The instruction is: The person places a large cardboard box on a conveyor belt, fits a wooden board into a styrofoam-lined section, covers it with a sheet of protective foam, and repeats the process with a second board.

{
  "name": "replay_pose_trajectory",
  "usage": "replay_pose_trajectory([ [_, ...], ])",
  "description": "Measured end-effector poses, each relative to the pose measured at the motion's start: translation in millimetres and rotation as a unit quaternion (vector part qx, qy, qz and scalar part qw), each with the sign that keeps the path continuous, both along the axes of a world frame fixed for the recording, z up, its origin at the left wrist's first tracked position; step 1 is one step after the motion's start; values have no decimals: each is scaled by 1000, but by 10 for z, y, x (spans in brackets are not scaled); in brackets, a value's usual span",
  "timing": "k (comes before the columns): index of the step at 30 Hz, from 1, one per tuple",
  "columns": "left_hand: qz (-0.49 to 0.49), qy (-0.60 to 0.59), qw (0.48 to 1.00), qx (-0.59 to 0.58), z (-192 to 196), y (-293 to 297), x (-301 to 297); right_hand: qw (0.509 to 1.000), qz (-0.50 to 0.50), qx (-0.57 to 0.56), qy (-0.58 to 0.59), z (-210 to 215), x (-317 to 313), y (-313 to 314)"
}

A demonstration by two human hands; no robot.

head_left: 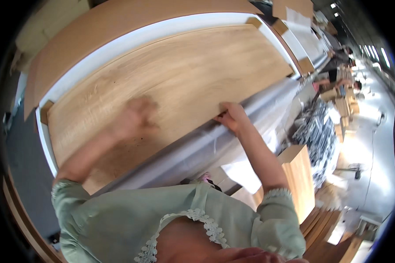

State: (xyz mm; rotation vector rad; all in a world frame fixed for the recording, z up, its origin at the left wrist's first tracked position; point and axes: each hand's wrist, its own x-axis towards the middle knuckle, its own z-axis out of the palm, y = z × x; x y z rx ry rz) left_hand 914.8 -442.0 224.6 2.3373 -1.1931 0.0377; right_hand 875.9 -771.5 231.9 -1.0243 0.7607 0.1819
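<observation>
A large light wood panel (184, 79) lies flat inside a long open cardboard box (131, 19) lined with white foam strips (171, 23). Over its left half hovers or rests my left hand (138, 116), smeared by motion, so its fingers cannot be read. At the panel's near edge is my right hand (232, 117), its fingers curled in beside a sheet of grey plastic film (197, 142). What those fingers pinch is hidden. The film runs along the box's near side, between the panel and my body.
Brown cardboard corner pieces (47, 111) sit at the panel's corners. Another open box (294, 41) stands beyond the right end. To the right are a heap of grey plastic-wrapped material (317, 136), an upright wooden block (299, 179) and stacked boards (320, 225). People work farther off.
</observation>
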Motion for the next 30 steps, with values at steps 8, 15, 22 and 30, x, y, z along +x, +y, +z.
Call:
replay_pose_trajectory([
  [8, 1, -131, 977, 168, 291, -478, -772, 997, -46, 37, -54, 138, -26, -148],
  [15, 4, -135, 960, 246, -229, -699, -790, 987, 156, -36, -4, 143, -23, -560],
  [22, 157, 211, 963, 55, 151, -330, -937, 831, 337, -336, -289, 707, -522, -931],
  [30, 770, 15, 613, -175, 570, 522, -3175, 734, 337, -386, -447, 603, -1247, -701],
])
